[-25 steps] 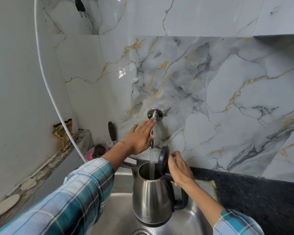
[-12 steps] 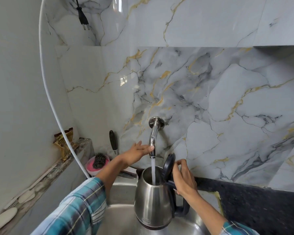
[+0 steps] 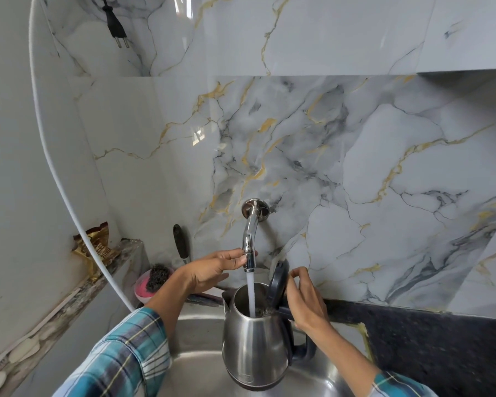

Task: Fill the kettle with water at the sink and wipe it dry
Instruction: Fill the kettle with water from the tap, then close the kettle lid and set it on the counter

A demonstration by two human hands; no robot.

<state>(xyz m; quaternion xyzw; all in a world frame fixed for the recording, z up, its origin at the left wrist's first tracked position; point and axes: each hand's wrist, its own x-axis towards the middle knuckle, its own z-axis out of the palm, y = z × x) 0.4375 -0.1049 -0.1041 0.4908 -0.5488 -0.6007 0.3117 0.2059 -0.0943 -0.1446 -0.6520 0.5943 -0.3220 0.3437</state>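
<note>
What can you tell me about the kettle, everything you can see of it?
The kettle is a brushed steel jug with a dark base band, dark handle and a dark hinged lid flipped open and standing upright. It is held over the steel sink, roughly upright under the tap. A stream of water runs into its mouth. The right hand grips the handle top; the left hand touches only the tap.

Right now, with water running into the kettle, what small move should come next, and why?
Probably keep the kettle steady under the stream, then turn off the tap. The left hand already touches the spout end, the right hand holds the lid open, and the water inside looks low.
</note>
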